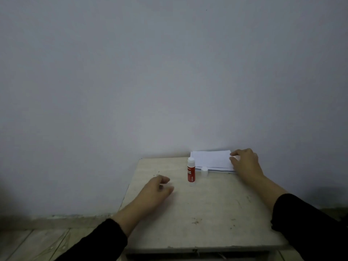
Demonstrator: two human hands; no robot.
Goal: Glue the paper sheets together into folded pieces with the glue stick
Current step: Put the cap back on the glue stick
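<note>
I'm gripping the far paper stack's (211,161) right edge with my right hand (244,162); my left hand (156,191) is lying relaxed, holding nothing, on the worktop (207,213).

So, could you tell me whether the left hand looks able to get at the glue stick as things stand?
Probably yes. The left hand hangs low over the table, empty, and the glue stick stands upright just to its right with only bare tabletop between. The small cap and paper stack lie beyond it.

Dim, flat light w/ dark vignetted corners; soft blur throughout, esp. at edges.
</note>
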